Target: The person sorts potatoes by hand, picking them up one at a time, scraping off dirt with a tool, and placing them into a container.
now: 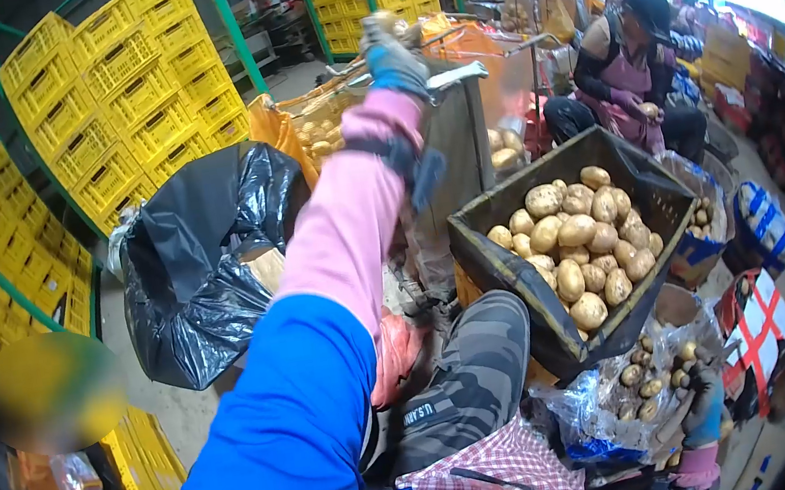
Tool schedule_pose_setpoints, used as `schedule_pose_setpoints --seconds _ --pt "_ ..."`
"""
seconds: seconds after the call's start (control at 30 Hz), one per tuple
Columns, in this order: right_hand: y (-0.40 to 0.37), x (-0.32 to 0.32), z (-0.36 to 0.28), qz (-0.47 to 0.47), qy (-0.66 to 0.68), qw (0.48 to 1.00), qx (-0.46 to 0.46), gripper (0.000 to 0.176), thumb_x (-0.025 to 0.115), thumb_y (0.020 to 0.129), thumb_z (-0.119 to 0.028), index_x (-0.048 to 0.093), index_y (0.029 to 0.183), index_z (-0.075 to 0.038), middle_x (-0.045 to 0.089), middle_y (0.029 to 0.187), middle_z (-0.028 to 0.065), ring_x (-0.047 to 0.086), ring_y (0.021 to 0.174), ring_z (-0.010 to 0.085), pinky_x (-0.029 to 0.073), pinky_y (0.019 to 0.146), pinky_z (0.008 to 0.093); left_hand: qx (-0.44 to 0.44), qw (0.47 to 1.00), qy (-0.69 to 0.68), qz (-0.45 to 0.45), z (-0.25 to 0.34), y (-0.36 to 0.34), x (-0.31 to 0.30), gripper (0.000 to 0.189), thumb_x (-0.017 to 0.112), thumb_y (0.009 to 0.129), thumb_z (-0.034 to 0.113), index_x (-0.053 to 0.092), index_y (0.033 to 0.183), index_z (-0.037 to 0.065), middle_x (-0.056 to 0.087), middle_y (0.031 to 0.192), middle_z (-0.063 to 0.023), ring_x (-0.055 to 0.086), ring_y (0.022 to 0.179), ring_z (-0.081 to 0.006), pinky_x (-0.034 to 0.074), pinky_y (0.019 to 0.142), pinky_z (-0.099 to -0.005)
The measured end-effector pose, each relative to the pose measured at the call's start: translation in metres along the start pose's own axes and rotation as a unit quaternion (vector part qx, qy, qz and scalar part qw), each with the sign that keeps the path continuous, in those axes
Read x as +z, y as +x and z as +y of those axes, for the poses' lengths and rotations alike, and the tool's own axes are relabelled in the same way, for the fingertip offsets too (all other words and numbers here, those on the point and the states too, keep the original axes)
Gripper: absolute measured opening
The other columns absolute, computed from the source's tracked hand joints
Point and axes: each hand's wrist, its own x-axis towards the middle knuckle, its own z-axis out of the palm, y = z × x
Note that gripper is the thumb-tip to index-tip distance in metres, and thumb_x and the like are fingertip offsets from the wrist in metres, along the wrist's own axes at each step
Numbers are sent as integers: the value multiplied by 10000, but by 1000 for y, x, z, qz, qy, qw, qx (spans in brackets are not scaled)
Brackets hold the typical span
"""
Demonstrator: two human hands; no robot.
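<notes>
My left hand point(395, 58), in a grey-blue glove, is stretched far forward with its fingers closed round a potato point(384, 20). It is over the edge of an orange-lined container point(273, 127) with potatoes inside. At the lower right, my gloved right hand point(703, 407) is beside small potatoes point(647, 388) in a clear plastic bag point(588, 408). Its fingers are curled, and what they hold is hard to make out. Between my hands stands a tilted dark crate point(540, 310) filled with large potatoes point(577, 230).
Yellow crates point(138, 80) are stacked at the left and back. A black plastic bag point(216, 258) stands left of my arm. Another person point(639, 84) sits beyond the dark crate, holding a potato. Blue-white bundles point(761, 221) lie at the right.
</notes>
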Motion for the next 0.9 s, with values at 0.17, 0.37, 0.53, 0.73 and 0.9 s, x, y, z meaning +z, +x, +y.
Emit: schedule_pose_setpoints --seconds 0.17,0.37,0.53,0.73,0.9 --pt "-1 -5 8 -13 8 1000 17 319 533 947 -154 517 1252 -62 592 867 15 531 635 61 438 465 189 -178 966 103 -156 -23 -16 -8 620 448 949 567 570 982 -39 626 765 -169 638 712 -266 554 710 -372" --pt "2 -38 -8 -107 30 993 -48 491 526 894 -129 471 1360 14 558 1322 115 555 1193 199 445 1010 320 -512 833 4 -209 -131 -292 24 406 500 967 467 530 1062 74 567 854 -96 543 634 -228 504 567 -370" --pt "-35 -51 -69 28 18 991 -131 388 542 947 -178 520 1293 -5 658 1026 60 621 781 86 515 599 193 -698 508 248 -439 -169 -486 3 465 506 969 474 631 1024 30 596 864 -69 554 721 -136 496 668 -302" --pt "-78 -64 -87 121 40 984 -123 417 523 945 -190 488 1262 78 646 909 81 612 648 105 534 584 207 -229 36 372 -899 -285 -627 -125 291 551 871 227 685 1074 66 656 1088 -219 653 939 -351 524 806 -406" --pt "-112 -100 -83 112 -27 987 -114 476 458 965 -147 363 1384 60 585 1038 90 588 860 75 479 712 156 -344 283 647 -619 -357 -664 -215 616 758 700 317 562 1240 93 543 1225 -275 558 1135 -427 480 962 -436"
